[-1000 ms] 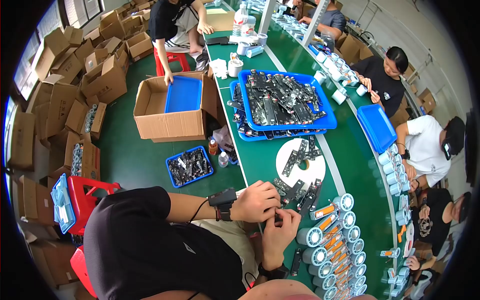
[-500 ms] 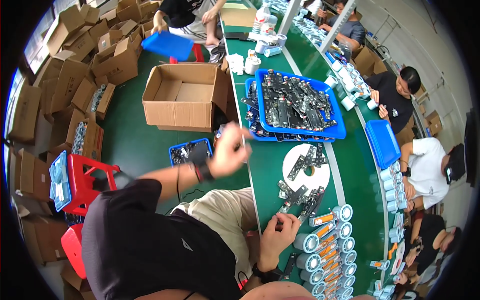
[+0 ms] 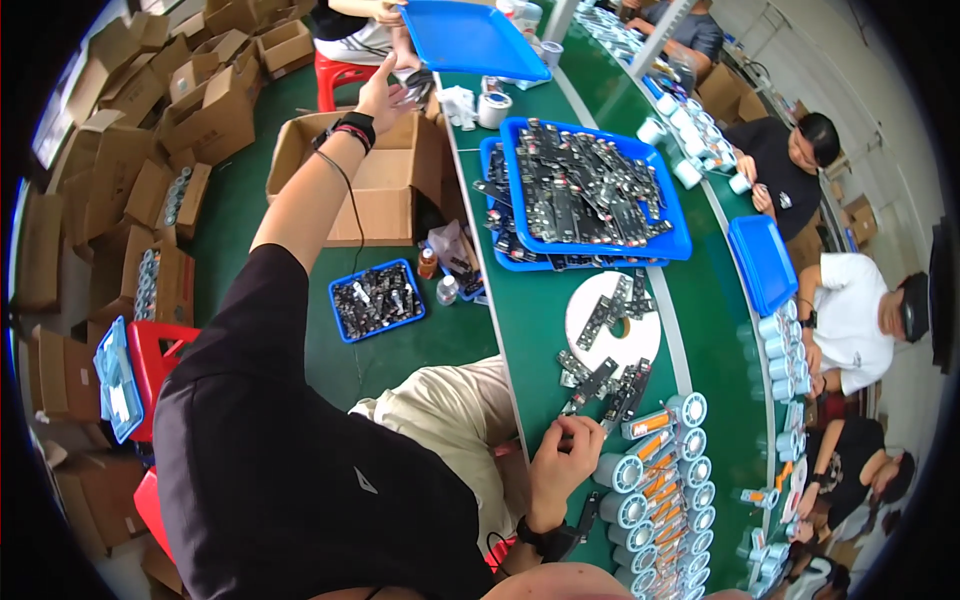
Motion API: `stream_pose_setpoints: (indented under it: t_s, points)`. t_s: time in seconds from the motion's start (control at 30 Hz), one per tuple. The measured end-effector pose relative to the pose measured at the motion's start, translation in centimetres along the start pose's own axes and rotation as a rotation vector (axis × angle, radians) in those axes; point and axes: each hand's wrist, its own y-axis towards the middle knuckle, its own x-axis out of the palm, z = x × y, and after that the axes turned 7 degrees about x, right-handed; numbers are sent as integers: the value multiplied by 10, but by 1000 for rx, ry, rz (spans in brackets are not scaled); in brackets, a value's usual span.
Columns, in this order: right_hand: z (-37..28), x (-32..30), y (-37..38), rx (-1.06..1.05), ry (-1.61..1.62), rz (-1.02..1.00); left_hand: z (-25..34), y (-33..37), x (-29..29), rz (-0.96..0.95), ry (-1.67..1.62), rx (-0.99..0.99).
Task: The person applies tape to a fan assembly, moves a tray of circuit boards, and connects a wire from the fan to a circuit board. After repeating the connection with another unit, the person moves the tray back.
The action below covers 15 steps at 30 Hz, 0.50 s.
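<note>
My left hand is stretched out with its fingers apart, holding nothing. It is beside the near left corner of a shallow blue tray, which a co-worker's hand grips. I cannot tell whether my fingers touch the tray. A band with a thin cord circles my left wrist. My right hand rests at the table's edge, fingers curled together, next to loose black circuit boards; whatever it holds is hidden. More boards lie on a white disc. Stacked blue trays full of boards stand farther off.
An open cardboard box and a blue tray of small parts are on the floor at left. Rows of pale blue cylindrical fan units line the table at right. Co-workers sit along the far side. Cartons pile up at far left.
My left hand has reached up and away from the table edge, and its fingers have spread. The co-worker's blue tray has moved right, over the table. My right hand has barely moved.
</note>
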Motion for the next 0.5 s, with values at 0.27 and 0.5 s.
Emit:
stream_pose_setpoints:
  t_s: [0.27,0.5]
  points:
    - [-13,-1,2,39,6,-16,-13,-18,90,-345,99,-160]
    - [-8,-3,-1,28,33,-16,-45,5,111,-382,178,-142]
